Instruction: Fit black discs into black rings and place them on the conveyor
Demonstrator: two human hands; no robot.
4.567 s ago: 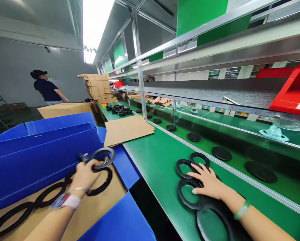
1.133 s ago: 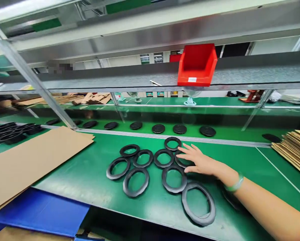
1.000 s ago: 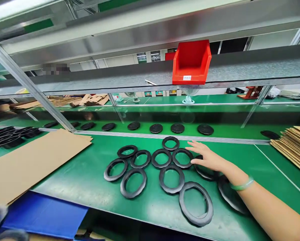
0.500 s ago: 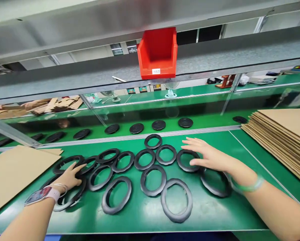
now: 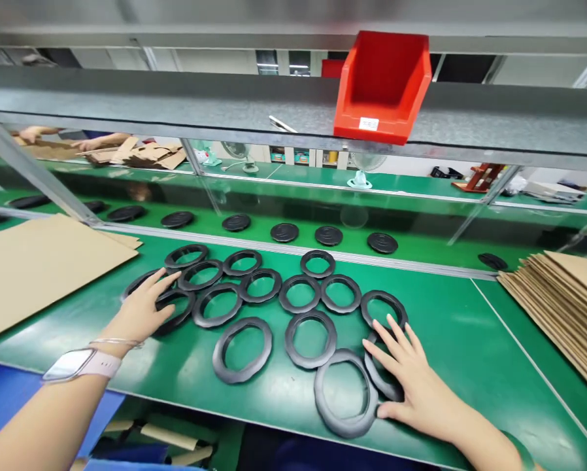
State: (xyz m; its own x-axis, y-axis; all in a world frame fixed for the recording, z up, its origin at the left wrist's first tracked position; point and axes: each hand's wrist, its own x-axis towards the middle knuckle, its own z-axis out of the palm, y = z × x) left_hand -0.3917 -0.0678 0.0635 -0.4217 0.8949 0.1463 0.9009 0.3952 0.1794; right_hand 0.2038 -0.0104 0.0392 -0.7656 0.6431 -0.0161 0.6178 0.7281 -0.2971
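Several black oval rubber rings (image 5: 242, 348) lie spread flat on the green bench mat (image 5: 450, 327). My left hand (image 5: 144, 311) rests fingers-out on overlapping rings (image 5: 173, 307) at the group's left end; a watch is on that wrist. My right hand (image 5: 414, 379) lies flat with spread fingers on a ring (image 5: 379, 376) at the right end, thumb beside the largest ring (image 5: 345, 402) near the front edge.
A flat cardboard sheet (image 5: 33, 261) lies at left, and a stack of cardboard sheets (image 5: 563, 301) at right. Black discs (image 5: 284, 232) line the conveyor behind a metal rail. A red bin (image 5: 382, 88) sits on the shelf overhead. Another person's hands (image 5: 90, 140) work at far left.
My left hand came from the blue box and laid more rings at the group's left end. My right hand slid from the upper right rings down to the ring near the front edge.
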